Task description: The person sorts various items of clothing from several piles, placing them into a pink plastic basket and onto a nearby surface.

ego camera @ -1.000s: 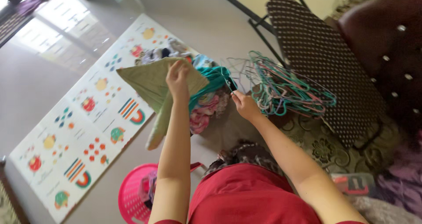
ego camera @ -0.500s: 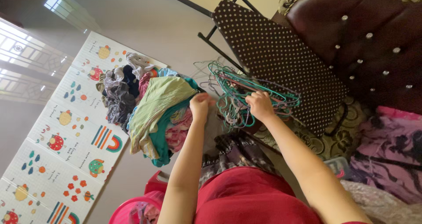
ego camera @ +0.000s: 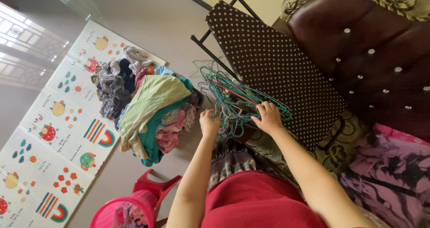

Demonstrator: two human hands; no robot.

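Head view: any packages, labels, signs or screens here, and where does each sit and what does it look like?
No packages, signs or screens show.
Play mat: flat on the floor at left, beside the clothes pile; white rectangular panels printed with small bright fruit, rainbow and dot pictures, each with tiny dark captions.

A tangled heap of thin wire hangers (ego camera: 237,100) is seen lying against the lower edge of a dark, white-dotted ironing board (ego camera: 273,67). Most of the hangers are coated in teal, with a few in pink, purple and pale grey mixed among them. They are interlocked at all angles, their hooks bunched together. The near side of the heap is touched by both hands.
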